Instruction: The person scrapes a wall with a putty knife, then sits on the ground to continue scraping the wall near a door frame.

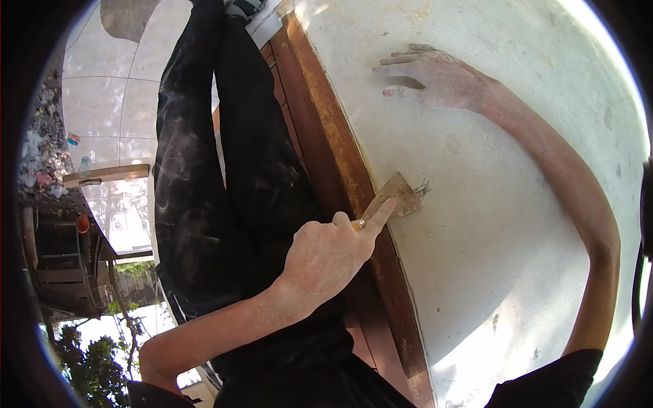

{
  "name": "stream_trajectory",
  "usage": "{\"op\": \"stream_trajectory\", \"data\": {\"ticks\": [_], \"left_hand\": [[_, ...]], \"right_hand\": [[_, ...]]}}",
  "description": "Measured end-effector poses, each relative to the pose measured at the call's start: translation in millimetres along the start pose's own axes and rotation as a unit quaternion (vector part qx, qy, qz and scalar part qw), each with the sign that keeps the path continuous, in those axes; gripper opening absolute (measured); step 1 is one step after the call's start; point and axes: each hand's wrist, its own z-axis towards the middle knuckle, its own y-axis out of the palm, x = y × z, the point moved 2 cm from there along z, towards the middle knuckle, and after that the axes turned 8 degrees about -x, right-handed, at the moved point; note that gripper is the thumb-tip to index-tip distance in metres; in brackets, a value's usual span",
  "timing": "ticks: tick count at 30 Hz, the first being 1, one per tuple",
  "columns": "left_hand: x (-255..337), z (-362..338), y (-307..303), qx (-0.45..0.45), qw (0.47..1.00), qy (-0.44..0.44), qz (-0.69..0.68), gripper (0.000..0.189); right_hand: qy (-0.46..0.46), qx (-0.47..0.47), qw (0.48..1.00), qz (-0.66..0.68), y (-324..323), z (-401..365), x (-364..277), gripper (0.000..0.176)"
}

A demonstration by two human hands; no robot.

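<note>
My left hand [326,255] is closed around the handle of a putty knife [401,196], its index finger stretched along the blade. The worn, stained blade lies against a pale plastered surface [469,272], just past a brown wooden edge. Beside the blade's far corner is a small dark scraped patch [423,188]. My right hand [435,78] rests flat on the same surface, higher up, fingers spread and holding nothing. Pale dust coats both hands. Most of the handle is hidden by my left fingers.
The brown wooden edge [340,143] borders the pale surface. My legs in dusty black trousers [197,177] stretch out beside it. To the left are floor tiles [95,109], a wooden piece [105,175], rubble [44,156], dark wooden furniture [61,258] and a leafy plant [92,360].
</note>
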Motion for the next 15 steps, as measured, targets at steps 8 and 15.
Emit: {"op": "stream_trajectory", "data": {"ticks": [8, 15], "left_hand": [[-4.2, 6.2, -0.8, 0.074, 0.997, 0.03, 0.008, 0.061], [-11.1, -18.4, 3.7, 0.02, 1.0, 0.017, 0.011, 0.062]], "right_hand": [[-0.01, -0.002, 1.0, -0.003, 1.6, 3.1, 3.0, 0.056], [0.002, 0.002, 1.0, -0.008, 5.0, 5.6, 10.3, 0.056]]}}
